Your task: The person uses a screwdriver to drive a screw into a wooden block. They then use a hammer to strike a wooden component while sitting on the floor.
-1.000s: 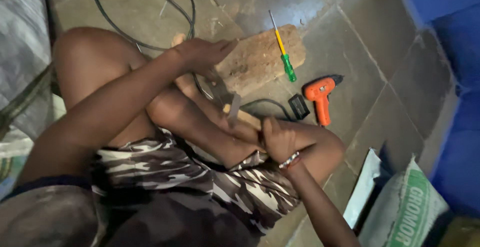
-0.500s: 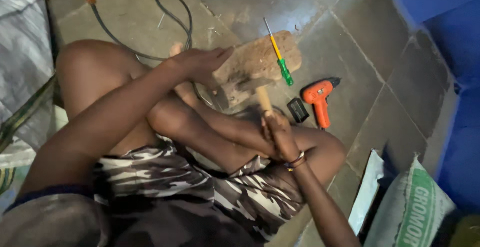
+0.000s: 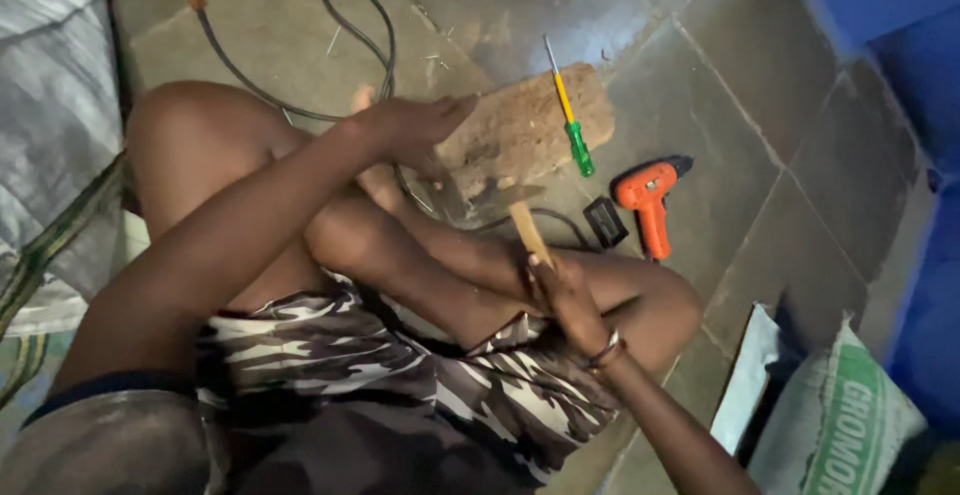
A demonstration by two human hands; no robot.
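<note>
— Wooden handle [image 3: 527,232]: right hand [image 3: 566,297] is gripping it, head probably striking by the block [image 3: 525,130].
— Left hand [image 3: 412,121]?
— Lying flat, open, steadying the block on the floor; aim matters next.

Left hand [image 3: 415,120] rests flat on the brown block [image 3: 525,130], right hand [image 3: 570,295] grips a wooden handle [image 3: 527,230]. Green-yellow screwdriver [image 3: 570,120] lies on the block, orange drill [image 3: 648,200] just beside it on the tiles.
</note>
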